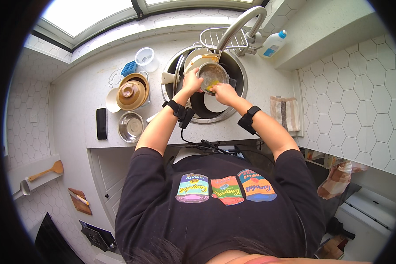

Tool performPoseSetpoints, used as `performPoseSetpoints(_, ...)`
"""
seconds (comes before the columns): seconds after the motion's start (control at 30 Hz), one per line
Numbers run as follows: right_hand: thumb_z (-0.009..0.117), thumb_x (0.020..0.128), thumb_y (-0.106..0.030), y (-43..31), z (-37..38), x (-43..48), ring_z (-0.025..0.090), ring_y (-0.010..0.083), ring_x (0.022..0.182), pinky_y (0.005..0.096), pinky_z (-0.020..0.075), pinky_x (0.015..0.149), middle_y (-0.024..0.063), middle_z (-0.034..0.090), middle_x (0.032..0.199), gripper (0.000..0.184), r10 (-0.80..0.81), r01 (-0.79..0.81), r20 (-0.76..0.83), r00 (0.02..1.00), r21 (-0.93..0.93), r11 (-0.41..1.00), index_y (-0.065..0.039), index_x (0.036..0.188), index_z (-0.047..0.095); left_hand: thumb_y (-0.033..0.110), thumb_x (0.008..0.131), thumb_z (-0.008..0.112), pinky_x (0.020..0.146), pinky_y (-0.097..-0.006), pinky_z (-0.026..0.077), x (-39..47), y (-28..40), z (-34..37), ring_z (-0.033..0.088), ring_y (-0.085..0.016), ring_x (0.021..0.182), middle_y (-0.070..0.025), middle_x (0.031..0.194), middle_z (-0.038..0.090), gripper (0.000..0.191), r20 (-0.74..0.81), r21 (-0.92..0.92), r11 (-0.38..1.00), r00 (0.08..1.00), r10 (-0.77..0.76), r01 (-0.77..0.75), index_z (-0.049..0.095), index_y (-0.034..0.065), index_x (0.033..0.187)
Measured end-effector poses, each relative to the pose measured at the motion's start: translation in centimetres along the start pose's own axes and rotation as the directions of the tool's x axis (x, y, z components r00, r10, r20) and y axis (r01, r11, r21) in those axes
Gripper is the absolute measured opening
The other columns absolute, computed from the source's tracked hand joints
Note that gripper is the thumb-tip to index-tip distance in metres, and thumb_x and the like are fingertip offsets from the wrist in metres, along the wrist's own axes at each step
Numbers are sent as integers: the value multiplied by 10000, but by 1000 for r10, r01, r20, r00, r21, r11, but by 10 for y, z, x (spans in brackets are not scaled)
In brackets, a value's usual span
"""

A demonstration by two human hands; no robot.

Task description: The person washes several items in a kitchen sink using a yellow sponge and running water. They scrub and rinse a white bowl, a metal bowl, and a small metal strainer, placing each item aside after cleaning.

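Note:
Over the round metal sink [243, 95], my left hand [192, 81] grips the rim of a small round metal bowl [212, 73] from the left. My right hand [225, 93] presses a yellow-green sponge [213, 86] against the inside of the bowl near its lower edge. The curved faucet [232, 28] reaches above the bowl, and a thin stream of water seems to fall at its far rim. Behind the bowl, light-coloured dishes [198, 59] stand in the sink beside a pan lid [178, 71]. A white round dish [214, 103] lies lower in the sink, partly hidden by my hands.
Left of the sink stand a brown lidded pot [131, 94], a metal bowl [131, 126], a white bowl [112, 100], a clear plastic tub [146, 59] and a black phone [101, 123]. A wire rack [214, 38], detergent bottle [273, 44] and striped cloth [284, 113] lie behind and right.

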State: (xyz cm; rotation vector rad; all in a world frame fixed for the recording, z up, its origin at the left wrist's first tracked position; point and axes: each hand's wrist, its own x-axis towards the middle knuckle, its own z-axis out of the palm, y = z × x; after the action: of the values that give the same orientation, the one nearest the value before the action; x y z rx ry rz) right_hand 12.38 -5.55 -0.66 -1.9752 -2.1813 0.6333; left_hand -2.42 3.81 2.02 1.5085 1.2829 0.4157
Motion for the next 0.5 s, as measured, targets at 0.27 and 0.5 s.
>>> performPoseSetpoints(0.27,515,751,-198,-10,1,-11,608,325,880,411,478,789,154,644,940,309,-48,33,74,996,190,981,-102,1016,641,40,720,576,630,-315,550,5,-16,-1,667,-228,578,-200,906,658,493,15,183,980,996,-85,81,522,28,1210)
performPoseSetpoints(0.5,596,720,-187,-8,10,-16,598,323,898,413,469,789,161,633,951,353,-130,103,86,988,266,958,-72,1054,609,42,731,563,622,-315,554,7,-18,1,669,-231,594,-196,884,659,407,58,239,970,997,-54,38,547,-16,1134)
